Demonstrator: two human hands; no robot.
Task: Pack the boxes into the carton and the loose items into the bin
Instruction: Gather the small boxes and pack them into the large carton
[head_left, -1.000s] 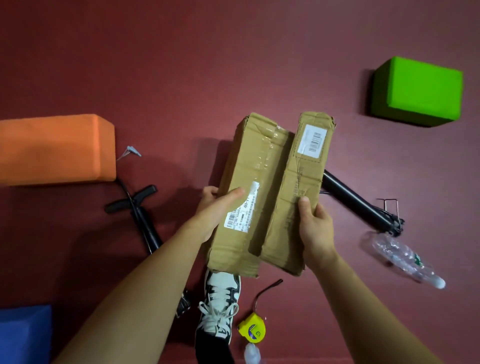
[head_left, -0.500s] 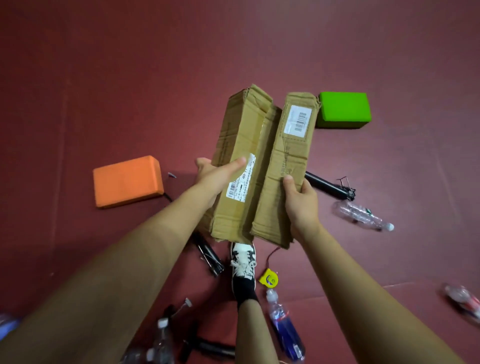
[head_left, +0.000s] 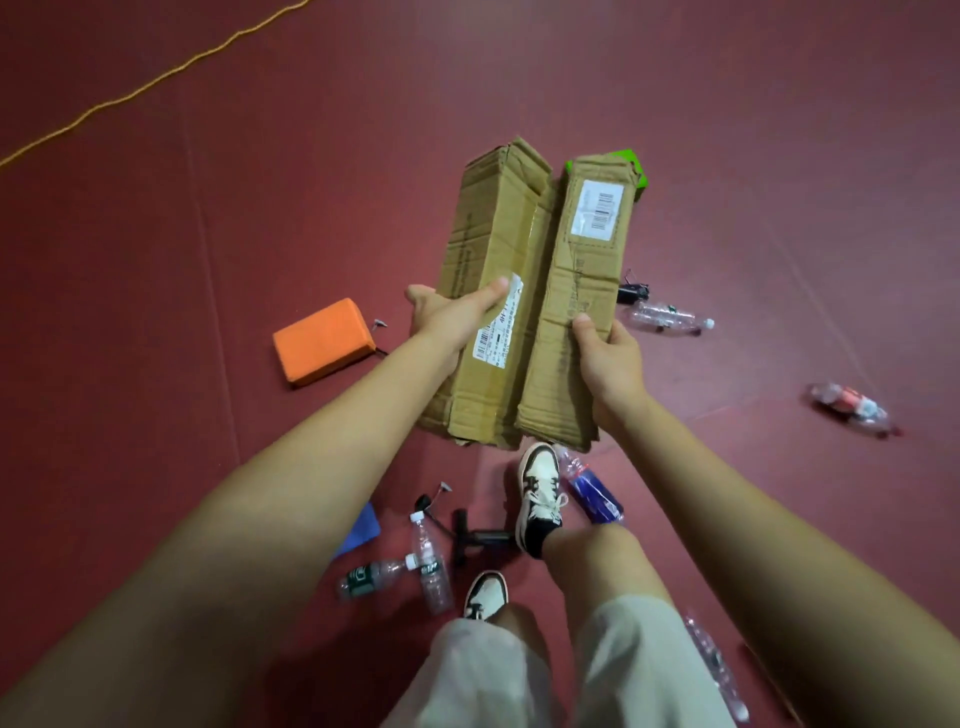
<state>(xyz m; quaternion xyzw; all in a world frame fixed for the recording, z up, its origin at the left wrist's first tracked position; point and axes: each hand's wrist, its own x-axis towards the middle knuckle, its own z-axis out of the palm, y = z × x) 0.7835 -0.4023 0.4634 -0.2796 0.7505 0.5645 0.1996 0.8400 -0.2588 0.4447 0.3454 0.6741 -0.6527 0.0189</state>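
Left grip (head_left: 457, 317) is clasping the left box (head_left: 488, 249) and right grip (head_left: 608, 358) is clasping the right box (head_left: 582, 291), the two riding side by side above the floor (head_left: 519, 78). Open red floor is stretching ahead. Round the feet, six plastic bottles (head_left: 667, 317), one pump (head_left: 478, 538) and one orange block (head_left: 322, 340) are lying scattered, and one green block (head_left: 631, 161) is peeking out behind the right box.

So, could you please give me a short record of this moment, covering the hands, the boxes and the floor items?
left hand: grips the left cardboard box, thumb on top
right hand: grips the right cardboard box
boxes: side by side, off the floor
orange block: on the floor, left of the boxes
green block: mostly hidden behind the right box
clear bottle: lying on the floor, right of the boxes
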